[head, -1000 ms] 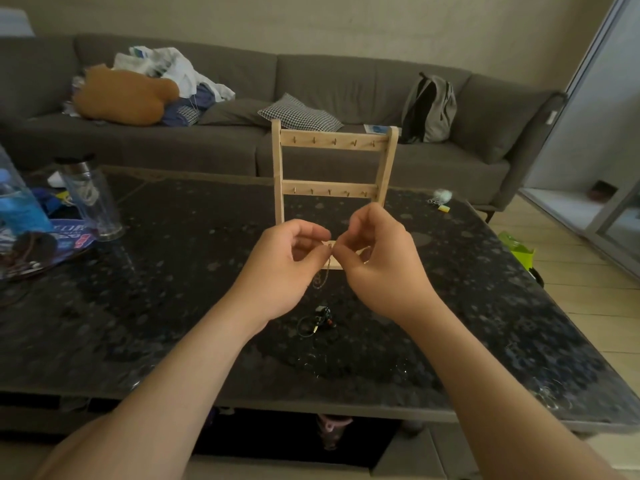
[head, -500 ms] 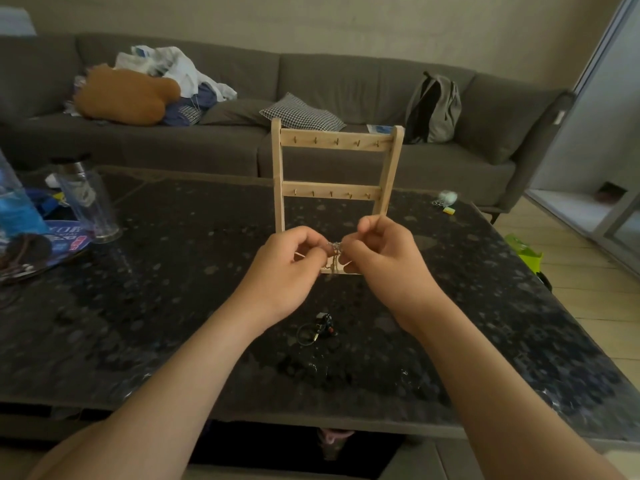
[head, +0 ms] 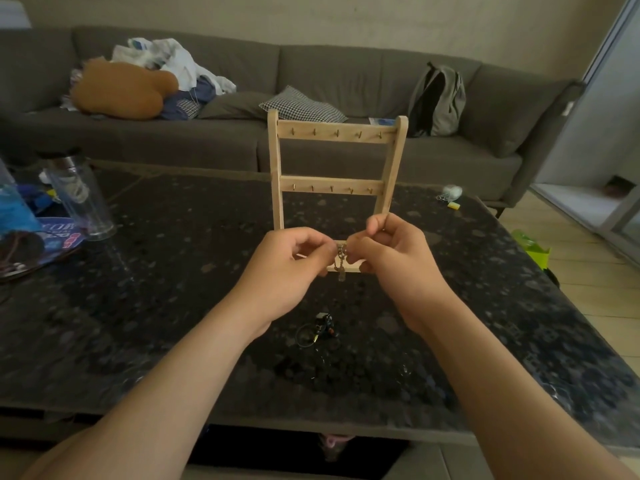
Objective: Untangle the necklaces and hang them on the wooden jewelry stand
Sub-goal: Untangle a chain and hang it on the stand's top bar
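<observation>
A wooden jewelry stand [head: 334, 133] with two rows of small hooks, all bare, stands upright on the dark stone table [head: 173, 289]. Just in front of its base, my left hand [head: 287, 268] and my right hand [head: 394, 258] are raised above the table with fingertips close together. Both pinch a small bunched metal chain necklace [head: 341, 258], and a short end of it hangs down between them. On the table below my hands lies a dark tangle of other necklaces [head: 320, 330] with a ring-shaped loop.
A clear tumbler [head: 81, 199] and a blue packet on a plate [head: 24, 244] stand at the table's left. Small items [head: 450, 195] lie at the far right corner. A grey sofa [head: 346, 84] with clothes, cushions and a backpack sits behind the table.
My hands have stayed together before the stand's base. The chain, a thin strand hanging below my fingers a second ago, is now bunched up between both fingertips.
</observation>
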Available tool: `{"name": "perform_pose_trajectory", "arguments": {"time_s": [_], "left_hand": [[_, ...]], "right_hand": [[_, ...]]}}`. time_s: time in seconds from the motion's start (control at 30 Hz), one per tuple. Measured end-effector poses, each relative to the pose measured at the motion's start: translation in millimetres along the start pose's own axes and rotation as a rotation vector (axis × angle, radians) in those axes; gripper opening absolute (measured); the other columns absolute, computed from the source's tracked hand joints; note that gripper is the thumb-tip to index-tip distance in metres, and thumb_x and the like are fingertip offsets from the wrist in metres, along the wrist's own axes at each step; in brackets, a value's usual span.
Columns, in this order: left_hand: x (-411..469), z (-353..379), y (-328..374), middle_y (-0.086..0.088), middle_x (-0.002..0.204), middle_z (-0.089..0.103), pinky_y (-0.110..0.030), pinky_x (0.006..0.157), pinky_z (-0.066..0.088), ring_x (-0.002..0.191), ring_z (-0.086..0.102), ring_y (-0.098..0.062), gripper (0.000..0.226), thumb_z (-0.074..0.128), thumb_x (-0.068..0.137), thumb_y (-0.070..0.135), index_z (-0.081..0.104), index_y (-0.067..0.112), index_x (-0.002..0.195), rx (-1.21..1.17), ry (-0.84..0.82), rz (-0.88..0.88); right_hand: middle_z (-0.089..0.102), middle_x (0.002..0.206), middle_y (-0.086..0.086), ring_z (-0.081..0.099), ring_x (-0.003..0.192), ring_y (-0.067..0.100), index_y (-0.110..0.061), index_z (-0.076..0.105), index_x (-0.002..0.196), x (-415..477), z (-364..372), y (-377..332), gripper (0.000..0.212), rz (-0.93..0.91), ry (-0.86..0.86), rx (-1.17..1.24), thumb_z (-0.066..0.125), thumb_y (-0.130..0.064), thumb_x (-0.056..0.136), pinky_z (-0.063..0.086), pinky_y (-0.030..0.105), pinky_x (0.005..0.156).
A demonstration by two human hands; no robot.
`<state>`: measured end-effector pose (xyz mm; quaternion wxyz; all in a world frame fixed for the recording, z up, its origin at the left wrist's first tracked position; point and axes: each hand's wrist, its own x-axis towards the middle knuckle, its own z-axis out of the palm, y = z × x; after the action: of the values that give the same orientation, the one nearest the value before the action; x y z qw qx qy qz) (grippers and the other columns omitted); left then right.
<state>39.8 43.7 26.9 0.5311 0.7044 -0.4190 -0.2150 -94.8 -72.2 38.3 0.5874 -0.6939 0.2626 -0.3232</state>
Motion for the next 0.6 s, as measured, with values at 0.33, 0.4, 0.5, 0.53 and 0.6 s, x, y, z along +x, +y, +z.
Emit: {"name": "perform_pose_trajectory", "arguments": {"time_s": [0.33,0.4,0.5,0.53,0.6], "left_hand": [[0.5,3.8,-0.4,0.005,0.102,0.082,-0.039,0.098,0.056,0.106,0.076,-0.014,0.011,0.067,0.104,0.022,0.077,0.025,0.108,-0.242,0.051,-0.209],[1.1,3.7,0.9,0.003,0.104,0.082,-0.040,0.097,0.055,0.110,0.075,-0.018,0.013,0.068,0.102,0.018,0.076,0.025,0.110,-0.279,0.038,-0.230],[-0.9,1.6,4.6,0.004,0.096,0.081,-0.042,0.098,0.054,0.109,0.073,-0.020,0.017,0.065,0.105,0.026,0.082,0.027,0.105,-0.264,-0.007,-0.218],[-1.6,0.7,4.9,0.006,0.094,0.081,-0.039,0.095,0.055,0.106,0.072,-0.017,0.017,0.066,0.105,0.028,0.083,0.028,0.104,-0.247,-0.012,-0.201],[-2.9,0.1,5.5,0.008,0.091,0.080,-0.029,0.086,0.053,0.094,0.072,-0.006,0.014,0.069,0.103,0.029,0.083,0.028,0.103,-0.216,-0.007,-0.162]], "right_hand": [[0.068,0.086,0.003,0.062,0.078,0.015,-0.019,0.054,0.087,1.3,7.0,0.9,0.022,0.011,0.029,0.073,0.065,-0.003,0.097,0.050,0.036,0.078],[0.070,0.084,0.001,0.063,0.077,0.015,-0.018,0.056,0.087,1.6,6.9,0.8,0.021,0.011,0.038,0.069,0.066,-0.003,0.097,0.050,0.036,0.078],[0.071,0.085,0.004,0.062,0.077,0.016,-0.018,0.055,0.086,1.3,6.1,0.3,0.023,0.014,0.031,0.064,0.067,-0.001,0.096,0.049,0.034,0.075],[0.071,0.085,0.005,0.062,0.077,0.016,-0.018,0.055,0.086,1.2,6.1,0.3,0.023,0.016,0.025,0.064,0.067,0.000,0.096,0.049,0.034,0.075],[0.072,0.086,0.005,0.062,0.078,0.017,-0.019,0.055,0.086,1.1,5.8,0.7,0.024,0.024,0.024,0.057,0.067,0.000,0.095,0.049,0.034,0.074]]}}
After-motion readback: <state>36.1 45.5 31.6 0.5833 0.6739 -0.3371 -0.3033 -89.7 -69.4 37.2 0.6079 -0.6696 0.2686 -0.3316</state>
